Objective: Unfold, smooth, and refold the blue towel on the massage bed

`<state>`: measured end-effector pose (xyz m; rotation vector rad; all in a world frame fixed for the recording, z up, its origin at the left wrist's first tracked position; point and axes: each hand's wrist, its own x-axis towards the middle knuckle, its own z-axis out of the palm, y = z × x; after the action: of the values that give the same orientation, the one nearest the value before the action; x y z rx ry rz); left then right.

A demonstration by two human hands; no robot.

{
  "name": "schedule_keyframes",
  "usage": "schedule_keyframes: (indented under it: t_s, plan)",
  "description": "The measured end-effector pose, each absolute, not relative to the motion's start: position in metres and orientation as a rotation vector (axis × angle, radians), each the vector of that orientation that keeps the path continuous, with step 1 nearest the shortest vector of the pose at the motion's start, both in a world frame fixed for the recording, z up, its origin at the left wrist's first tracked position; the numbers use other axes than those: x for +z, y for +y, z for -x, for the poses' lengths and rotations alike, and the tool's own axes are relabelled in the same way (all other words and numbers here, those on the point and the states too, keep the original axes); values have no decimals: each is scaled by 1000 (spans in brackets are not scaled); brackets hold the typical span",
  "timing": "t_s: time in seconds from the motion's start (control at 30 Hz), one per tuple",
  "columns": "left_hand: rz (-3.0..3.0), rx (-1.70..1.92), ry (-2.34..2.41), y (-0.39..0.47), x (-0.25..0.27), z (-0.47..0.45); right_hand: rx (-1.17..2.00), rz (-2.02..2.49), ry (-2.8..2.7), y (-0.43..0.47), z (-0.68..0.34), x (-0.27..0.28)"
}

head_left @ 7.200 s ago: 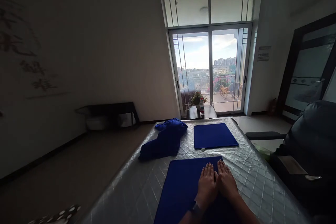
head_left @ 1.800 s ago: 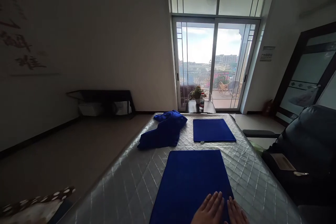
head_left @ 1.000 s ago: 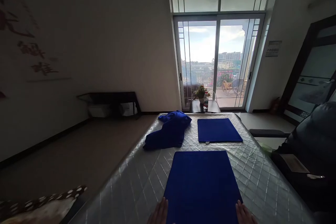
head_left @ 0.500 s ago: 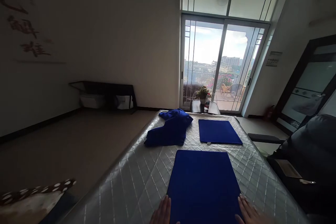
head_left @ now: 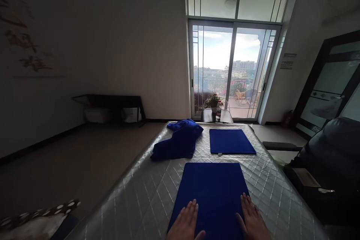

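Note:
A flat blue rectangle of fabric, which looks like a folded cloth or cushion cover, lies nearest me on the silver quilted table cover. On its left part rests my left hand, palm down with fingers stretched out. My right hand lies flat along its right edge, the thumb spread inward. Beyond it sits a second flat blue piece with a small white tag at its near edge. To the left of that is a crumpled heap of blue fabric.
Behind the far edge stands a small dark table with a potted plant and a bottle. A black chair is on the right. A polka-dot fabric item is at lower left. Glass sliding doors close the far side.
Both hands have moved forward and onto the near blue piece, the left one inward from its left edge. The view has shifted slightly.

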<state>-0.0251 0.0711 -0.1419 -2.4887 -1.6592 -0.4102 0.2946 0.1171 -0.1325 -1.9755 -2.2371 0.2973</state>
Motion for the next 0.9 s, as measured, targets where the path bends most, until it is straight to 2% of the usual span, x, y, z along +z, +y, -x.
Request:
schedule_keyframes:
  t_s: [0.17, 0.37, 0.53, 0.73, 0.9]
  plan:
    - [2858, -484, -1450, 121, -75, -88, 314, 1935, -2246, 115, -295, -128]
    - [2882, -541, -1566, 151, -86, -151, 423, 1893, -2267, 115, -300, -122]
    - [2771, -527, -1599, 148, -109, -117, 359, 1934, -2233, 114, -298, -123]
    - [2502, -399, -1847, 124, -127, -19, 394, 1914, -2271, 119, -304, -134]
    - [2354, -429, -1884, 106, -158, 48, 367, 1895, -2246, 125, -310, -146]
